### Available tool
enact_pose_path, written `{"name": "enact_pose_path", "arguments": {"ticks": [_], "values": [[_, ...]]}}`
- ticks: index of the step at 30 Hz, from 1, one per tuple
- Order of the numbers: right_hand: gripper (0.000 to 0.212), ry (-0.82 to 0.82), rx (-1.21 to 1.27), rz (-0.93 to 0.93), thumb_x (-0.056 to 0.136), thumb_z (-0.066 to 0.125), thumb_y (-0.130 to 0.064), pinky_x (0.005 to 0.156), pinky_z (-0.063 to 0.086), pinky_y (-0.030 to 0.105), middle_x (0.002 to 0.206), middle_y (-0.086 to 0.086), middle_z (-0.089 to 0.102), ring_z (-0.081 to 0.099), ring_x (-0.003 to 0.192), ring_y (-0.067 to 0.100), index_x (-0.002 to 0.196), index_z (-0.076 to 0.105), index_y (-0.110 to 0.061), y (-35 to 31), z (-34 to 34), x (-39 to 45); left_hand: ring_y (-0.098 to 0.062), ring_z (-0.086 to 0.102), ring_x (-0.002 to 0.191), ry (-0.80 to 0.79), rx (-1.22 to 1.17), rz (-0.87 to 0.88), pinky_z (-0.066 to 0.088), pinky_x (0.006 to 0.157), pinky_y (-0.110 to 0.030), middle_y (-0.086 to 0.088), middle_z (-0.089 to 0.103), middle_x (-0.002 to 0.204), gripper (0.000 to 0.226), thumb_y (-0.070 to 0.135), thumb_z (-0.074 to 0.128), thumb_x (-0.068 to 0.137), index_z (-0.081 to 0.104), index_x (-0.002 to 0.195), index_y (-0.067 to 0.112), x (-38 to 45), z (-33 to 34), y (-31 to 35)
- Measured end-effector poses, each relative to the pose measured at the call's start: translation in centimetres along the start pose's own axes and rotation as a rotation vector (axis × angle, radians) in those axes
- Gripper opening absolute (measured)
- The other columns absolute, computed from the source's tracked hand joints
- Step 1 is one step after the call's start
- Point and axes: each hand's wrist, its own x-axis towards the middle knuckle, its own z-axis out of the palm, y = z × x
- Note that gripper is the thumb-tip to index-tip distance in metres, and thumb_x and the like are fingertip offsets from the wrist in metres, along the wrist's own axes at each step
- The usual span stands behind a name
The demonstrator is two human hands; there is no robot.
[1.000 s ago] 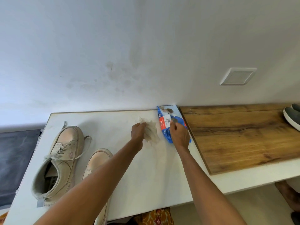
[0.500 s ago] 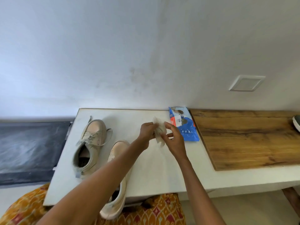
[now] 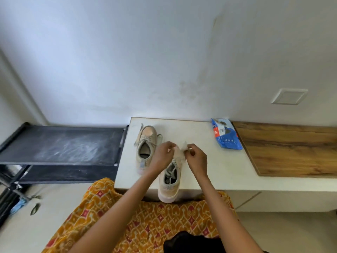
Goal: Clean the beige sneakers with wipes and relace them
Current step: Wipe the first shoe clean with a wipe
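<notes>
Two beige sneakers stand on the white counter [image 3: 215,165]. The left sneaker [image 3: 145,145] lies further back, laces loose. The right sneaker [image 3: 170,181] sits nearer, its heel hanging over the counter's front edge. Above that shoe's toe my left hand [image 3: 163,155] and my right hand [image 3: 196,157] both pinch a thin white wipe [image 3: 179,152] stretched between them. The blue wipes pack [image 3: 226,134] lies flat at the back right of the counter, away from both hands.
A wooden board [image 3: 291,148] covers the counter's right part. A dark dusty rack [image 3: 63,143] stands left of the counter. A wall plate [image 3: 289,96] sits on the white wall. My orange patterned clothing [image 3: 145,220] fills the foreground.
Both hands left the wipes pack with a wipe and came back over the right sneaker. The camera pulled back and turned left, showing the rack and my lap.
</notes>
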Motion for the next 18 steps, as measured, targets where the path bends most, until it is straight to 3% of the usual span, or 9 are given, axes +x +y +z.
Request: {"name": "enact_pose_path", "arguments": {"ticks": [1,4,9,14,18], "values": [[0.011,0.012,0.001,0.023,0.091,0.057,-0.023,0.056,0.038,0.019,0.080,-0.003,0.065,0.058,0.071,0.013,0.096,0.066,-0.020,0.1,0.3,-0.4,-0.015,0.054,0.104,0.039,0.102,0.008,0.041,0.082,-0.025,0.000,0.056,0.117,0.027,0.023,0.054,0.092,0.054,0.118,0.013,-0.8,-0.2,-0.7],[0.015,0.046,0.030,0.089,0.091,0.054,-0.019,0.057,0.038,0.019,0.089,0.002,0.067,0.059,0.078,0.016,0.098,0.067,-0.018,0.8,0.7,-1.3,-0.020,0.055,0.105,-0.074,0.338,-0.056,0.042,0.076,-0.028,-0.002,0.052,0.117,0.049,0.038,0.063,0.085,0.044,0.124,0.015,-2.6,-0.2,-2.7],[0.019,0.061,0.048,0.122,0.093,0.052,-0.016,0.063,0.040,0.016,0.098,0.002,0.067,0.059,0.086,0.014,0.104,0.067,-0.015,1.8,0.1,-2.1,-0.019,0.058,0.093,-0.021,0.334,0.108,0.046,0.075,-0.028,-0.005,0.065,0.102,0.021,0.024,0.062,0.088,0.065,0.103,0.010,-3.6,-0.2,-3.8],[0.020,0.085,0.036,0.122,0.094,0.052,-0.018,0.062,0.038,0.014,0.098,0.003,0.066,0.060,0.087,0.015,0.105,0.068,-0.013,2.1,-0.4,-1.6,-0.016,0.061,0.095,-0.101,0.386,0.215,0.043,0.075,-0.019,-0.004,0.068,0.105,0.022,0.018,0.060,0.090,0.069,0.107,0.009,-2.0,-1.5,-3.9],[0.023,0.058,0.035,0.135,0.095,0.050,-0.019,0.067,0.040,0.016,0.106,0.000,0.066,0.060,0.093,0.015,0.110,0.066,-0.012,2.1,0.2,-1.7,-0.017,0.057,0.089,0.099,0.366,0.187,0.042,0.070,-0.023,-0.001,0.062,0.096,0.015,0.018,0.064,0.086,0.065,0.099,0.010,-1.9,-0.9,-4.7]]}}
